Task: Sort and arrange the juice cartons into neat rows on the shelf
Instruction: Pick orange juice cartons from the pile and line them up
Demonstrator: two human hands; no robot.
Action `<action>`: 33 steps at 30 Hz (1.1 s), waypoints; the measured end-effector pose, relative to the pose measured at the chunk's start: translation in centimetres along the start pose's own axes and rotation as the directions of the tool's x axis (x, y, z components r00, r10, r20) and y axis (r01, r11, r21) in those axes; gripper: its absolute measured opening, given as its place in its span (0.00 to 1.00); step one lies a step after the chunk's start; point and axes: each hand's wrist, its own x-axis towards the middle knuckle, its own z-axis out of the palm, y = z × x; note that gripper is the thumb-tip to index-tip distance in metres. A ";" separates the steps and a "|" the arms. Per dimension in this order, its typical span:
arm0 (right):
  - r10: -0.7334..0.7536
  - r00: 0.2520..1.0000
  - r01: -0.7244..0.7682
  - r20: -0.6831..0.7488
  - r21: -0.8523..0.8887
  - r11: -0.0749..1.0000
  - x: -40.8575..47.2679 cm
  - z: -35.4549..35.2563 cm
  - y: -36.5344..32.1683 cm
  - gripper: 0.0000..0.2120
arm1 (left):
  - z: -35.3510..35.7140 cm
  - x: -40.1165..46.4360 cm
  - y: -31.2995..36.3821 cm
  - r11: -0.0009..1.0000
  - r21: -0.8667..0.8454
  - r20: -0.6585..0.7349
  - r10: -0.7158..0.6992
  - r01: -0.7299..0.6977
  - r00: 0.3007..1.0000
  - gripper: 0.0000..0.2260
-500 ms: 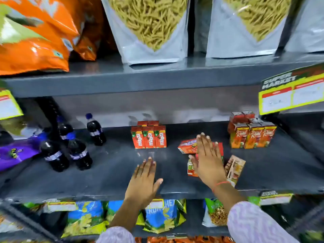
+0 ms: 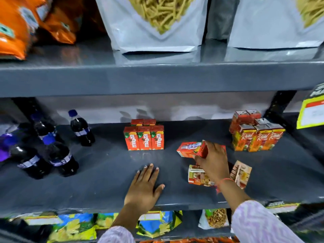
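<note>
Since half a second ago the right hand point(image 2: 213, 163) has gone from lying flat with spread fingers over the loose cartons to curling its fingers round one red carton point(image 2: 201, 149), which now tilts up at the fingertips; the view has also drifted a little to the right. The thumb and forefingers pinch this carton by its near end. Just beside it, touching or nearly so, another red carton point(image 2: 187, 149) lies on its side. Under the wrist a third carton point(image 2: 197, 175) lies flat, and a pale carton point(image 2: 241, 173) leans to the right of the forearm. The left hand point(image 2: 144, 189) rests palm down on the grey shelf point(image 2: 105, 172), fingers together and extended, holding nothing.

Farther back, the Maaza cartons point(image 2: 144, 139) stand upright in a tidy row of three with more behind. To the right, well apart, the Real cartons point(image 2: 257, 135) stand in a block, some stacked behind. Dark cola bottles point(image 2: 81, 128) stand at the left. Above sit white snack pouches point(image 2: 154, 23) and orange bags point(image 2: 15, 27).
</note>
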 end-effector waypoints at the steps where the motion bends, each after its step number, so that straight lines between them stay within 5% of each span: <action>1: 0.001 1.000 -0.001 0.001 0.012 1.000 0.0 0.0 0.0 0.30 | -0.1 -0.1 0.1 1.000 0.003 0.011 -0.011 0.011 1.000 0.31; 5: 0.003 1.000 -0.003 0.010 0.037 0.999 0.1 -0.5 -0.2 0.30 | -0.3 -0.5 0.5 0.998 -0.023 -0.063 -0.067 0.066 0.996 0.32; 8: -0.012 1.000 0.011 0.028 0.040 0.999 0.1 -0.8 -0.7 0.27 | 0.3 -0.5 0.3 0.997 -0.077 -0.178 -0.001 -0.013 0.984 0.45; 17: -0.192 0.965 0.169 0.181 0.134 0.976 0.3 -1.2 -6.3 0.26 | -0.8 -2.0 -1.1 0.978 -0.172 -0.200 -0.151 0.117 0.968 0.54; 23: -0.297 0.915 0.256 0.272 0.176 0.950 -0.1 0.8 -12.2 0.20 | -1.4 -4.1 -5.6 0.951 -0.215 -0.249 -0.275 0.224 0.928 0.42; 27: -0.312 0.892 0.278 0.327 0.148 0.949 -0.2 2.7 -15.3 0.17 | -2.1 -4.6 -8.1 0.943 -0.192 -0.210 -0.311 0.273 0.927 0.43; 33: -0.279 0.870 0.280 0.406 0.060 0.958 -0.1 5.3 -17.0 0.21 | -1.2 -4.0 -9.6 0.950 -0.222 -0.255 -0.273 0.218 0.928 0.39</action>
